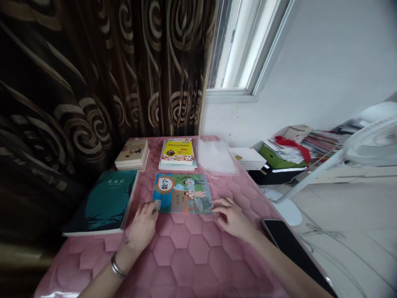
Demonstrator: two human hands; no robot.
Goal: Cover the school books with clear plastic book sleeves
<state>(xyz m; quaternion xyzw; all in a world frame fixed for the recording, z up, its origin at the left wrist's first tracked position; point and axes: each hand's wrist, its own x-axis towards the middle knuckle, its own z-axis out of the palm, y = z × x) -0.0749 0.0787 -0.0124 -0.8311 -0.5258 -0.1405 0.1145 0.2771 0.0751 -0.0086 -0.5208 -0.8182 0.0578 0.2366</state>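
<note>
A math textbook [189, 194] with a blue, orange and green illustrated cover lies flat on the pink hexagon-patterned table cover [180, 248]. My left hand [144, 223], with a silver bangle on its wrist, grips the book's near left corner. At the near right corner, my right hand [231, 217] holds the edge between bent fingers. A clear plastic edge seems to show along the book's near side. Left of my left hand rests a large dark teal book [107, 203]. Beyond the textbook, a sheaf of clear plastic covers [217, 157] lies beside a book stack topped by a yellow book [178, 150].
Small beige books [132, 153] are piled at the far left by the patterned curtain [161, 74]. A dark phone-like device [291, 248] lies along the right edge. Beyond are a white box [249, 157], a filled storage bin [279, 165] and a white fan [316, 169].
</note>
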